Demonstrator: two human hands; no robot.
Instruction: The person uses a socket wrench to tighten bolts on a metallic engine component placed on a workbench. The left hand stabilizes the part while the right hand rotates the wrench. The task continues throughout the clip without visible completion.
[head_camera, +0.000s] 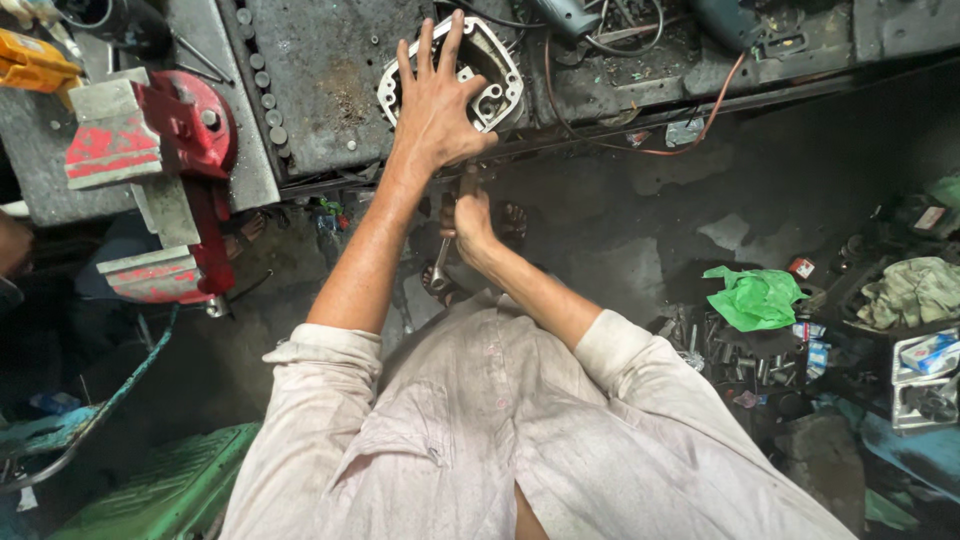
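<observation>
A pale metal engine cover (478, 75) with a ring of bolt holes lies flat on the grimy steel worktop (320, 90), near its front edge. The left hand (432, 100) presses down on it, palm flat and fingers spread wide. Just below the worktop's edge, the right hand (470, 215) is clenched around the shaft of a combination wrench (441, 268), which points downward. A red bench vise (165, 160) stands well to the left.

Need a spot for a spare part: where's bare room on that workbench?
Bare steel plate between the red vise and the metal cover under the left hand. Crowded: bench rear right with cables and tools; floor right, around the green bag. Right hand grips a wrench below the edge.
</observation>
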